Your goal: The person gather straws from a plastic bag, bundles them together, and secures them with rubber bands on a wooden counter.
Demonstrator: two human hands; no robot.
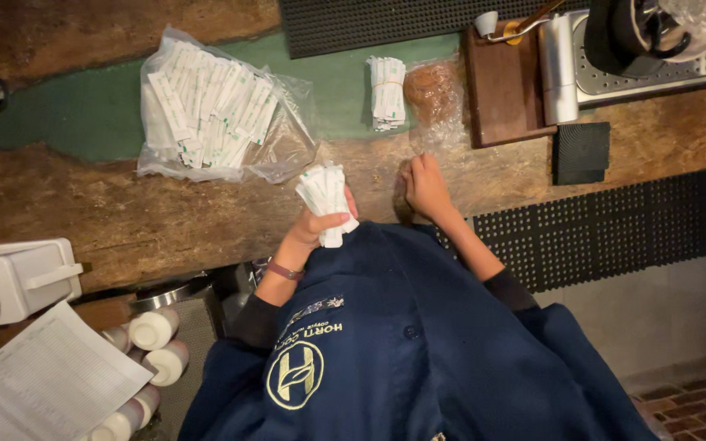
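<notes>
Our left hand (314, 224) grips a sachet bundle (327, 200) upright, while our right hand (426, 188) rests curled shut on the counter (165, 220) near a small bag (435, 98).

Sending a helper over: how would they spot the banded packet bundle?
On the green strip of the wooden counter, look right of the big clear bag of packets. It is the only stack lying there tied by a band.

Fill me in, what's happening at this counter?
A person in a dark blue jacket stands at a wooden counter. Their left hand grips a bunch of white paper sticks; their right hand rests on the counter. A clear bag of loose sticks lies beyond, beside a banded bundle.
</notes>
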